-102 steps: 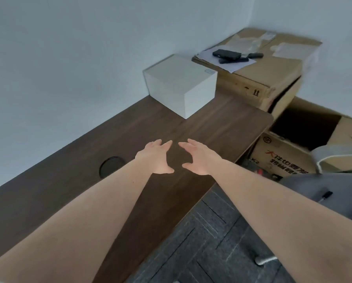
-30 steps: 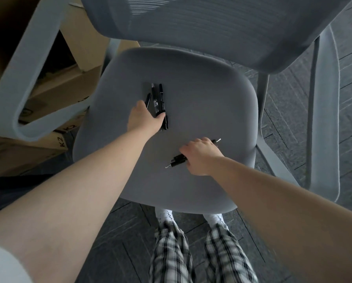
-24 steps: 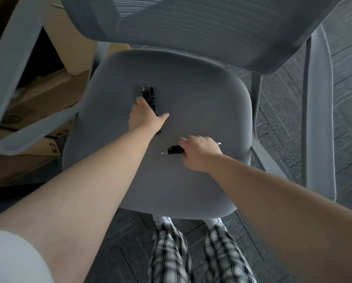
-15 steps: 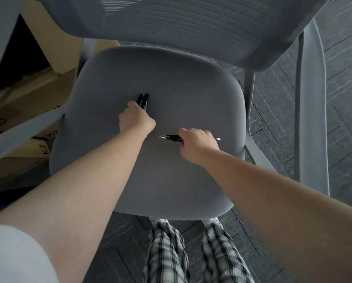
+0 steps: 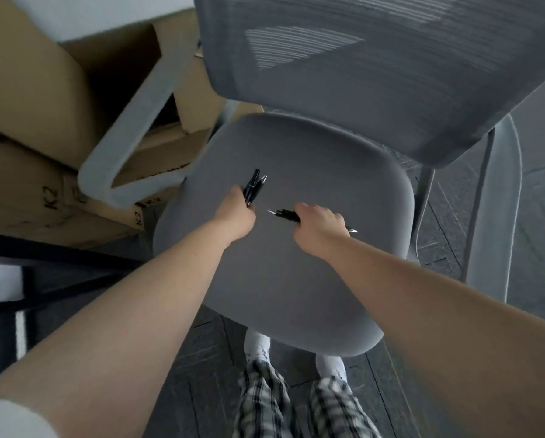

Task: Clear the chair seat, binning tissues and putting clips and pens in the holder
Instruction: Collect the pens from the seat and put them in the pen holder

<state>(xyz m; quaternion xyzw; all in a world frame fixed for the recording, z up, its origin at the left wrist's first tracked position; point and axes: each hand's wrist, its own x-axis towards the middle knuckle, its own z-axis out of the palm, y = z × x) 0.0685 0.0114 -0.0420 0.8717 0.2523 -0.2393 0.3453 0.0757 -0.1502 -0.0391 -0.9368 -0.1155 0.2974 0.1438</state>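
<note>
- The left hand (image 5: 238, 213) is closed around a small bundle of black pens (image 5: 254, 186), their tips pointing up and away toward the backrest (image 5: 359, 74).
- The right hand (image 5: 320, 222) is fisted on another black pen (image 5: 284, 214), its long axis lying crosswise over the chair seat (image 5: 296, 279), tip toward the left hand.
- Both hands sit over the seat's middle, near each other.
- No tissues, clips or holder show; the holder's direction cannot be told from here.

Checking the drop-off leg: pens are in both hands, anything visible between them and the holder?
Cannot tell: no holder is in view. Left hand grips black pens, right hand another pen, both over the chair seat.
</note>
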